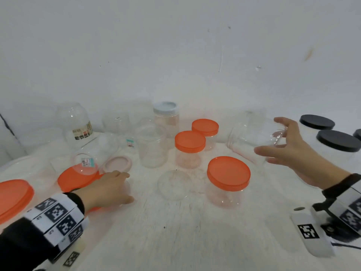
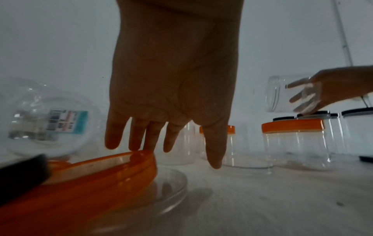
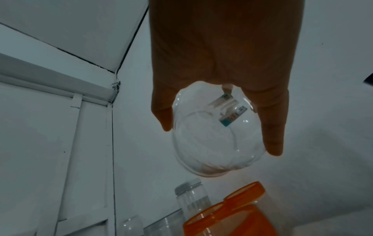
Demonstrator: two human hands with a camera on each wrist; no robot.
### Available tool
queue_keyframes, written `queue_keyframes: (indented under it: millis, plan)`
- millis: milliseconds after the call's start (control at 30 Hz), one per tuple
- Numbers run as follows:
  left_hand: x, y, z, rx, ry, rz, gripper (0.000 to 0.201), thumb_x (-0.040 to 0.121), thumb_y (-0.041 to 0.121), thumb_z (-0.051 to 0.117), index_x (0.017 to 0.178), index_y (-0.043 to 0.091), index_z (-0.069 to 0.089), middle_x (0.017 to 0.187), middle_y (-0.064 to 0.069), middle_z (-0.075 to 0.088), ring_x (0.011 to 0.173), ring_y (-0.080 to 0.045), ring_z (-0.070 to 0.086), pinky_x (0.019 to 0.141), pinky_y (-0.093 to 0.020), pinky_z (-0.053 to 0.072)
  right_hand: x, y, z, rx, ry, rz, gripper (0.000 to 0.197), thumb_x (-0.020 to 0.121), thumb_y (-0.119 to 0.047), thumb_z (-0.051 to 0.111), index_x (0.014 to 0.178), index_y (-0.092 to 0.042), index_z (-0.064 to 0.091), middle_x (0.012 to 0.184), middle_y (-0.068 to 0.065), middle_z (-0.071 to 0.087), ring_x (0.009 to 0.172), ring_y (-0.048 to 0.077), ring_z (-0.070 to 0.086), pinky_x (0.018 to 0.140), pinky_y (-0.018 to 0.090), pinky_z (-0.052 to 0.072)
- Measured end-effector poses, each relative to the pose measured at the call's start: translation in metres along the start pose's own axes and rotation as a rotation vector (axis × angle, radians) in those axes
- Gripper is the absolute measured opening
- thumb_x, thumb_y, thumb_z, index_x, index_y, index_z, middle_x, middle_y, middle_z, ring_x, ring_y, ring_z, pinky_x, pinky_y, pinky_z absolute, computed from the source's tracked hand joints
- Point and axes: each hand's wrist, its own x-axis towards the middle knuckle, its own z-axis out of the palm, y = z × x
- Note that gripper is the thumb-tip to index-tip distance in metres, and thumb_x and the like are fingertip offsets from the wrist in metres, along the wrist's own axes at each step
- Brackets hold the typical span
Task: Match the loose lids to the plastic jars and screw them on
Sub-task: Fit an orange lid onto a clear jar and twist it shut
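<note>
free: table (image 1: 175, 241) near edge | blocked: orange-lidded jars (image 1: 228, 180) centre, black-lidded jars (image 1: 338, 141) right

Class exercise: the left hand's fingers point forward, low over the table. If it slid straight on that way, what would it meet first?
Probably the loose clear lid lying flat just ahead of the left hand, right beside the tilted orange lid its fingertips touch. Depth is uncertain; beyond stands an open clear jar.
</note>
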Motion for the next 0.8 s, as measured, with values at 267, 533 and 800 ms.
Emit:
queue_keyframes:
  millis: [267, 533, 800]
  plan:
    - [-0.005, -0.027, 0.012, 0.015, 0.022, -0.056, 0.095, 0.084, 0.066, 0.054, 0.155, 0.025, 0.005, 0.162, -0.004, 0.001, 0.149, -0.028, 0.005, 0.120, -0.044, 0.015, -0.026, -0.026, 0.045, 0.082, -0.128, -0.029, 0.100, 0.048, -0.033, 0.092, 0.131, -0.035, 0.035, 0.115, -0.004, 0.049, 0.088, 0.005, 0.063, 0.078, 0.023, 0.045]
    - [-0.006, -0.048, 0.013, -0.081, 0.037, -0.061, 0.095, 0.084, 0.072, 0.048, 0.155, 0.027, 0.005, 0.162, -0.010, 0.006, 0.149, -0.029, 0.011, 0.120, -0.043, 0.015, -0.050, -0.033, 0.095, -0.047, -0.264, 0.000, 0.098, 0.046, -0.044, 0.083, 0.130, -0.037, 0.032, 0.119, -0.005, 0.049, 0.093, 0.009, 0.062, 0.072, 0.019, 0.044]
    - [-0.003, -0.051, 0.012, 0.004, 0.048, -0.070, 0.091, 0.084, 0.073, 0.047, 0.154, 0.033, 0.005, 0.159, -0.014, 0.015, 0.145, -0.035, 0.018, 0.117, -0.046, 0.020, -0.070, -0.033, 0.127, -0.298, -0.330, -0.057, 0.083, 0.058, -0.047, 0.088, 0.124, -0.042, 0.037, 0.114, -0.020, 0.046, 0.100, -0.006, 0.049, 0.078, 0.014, 0.039]
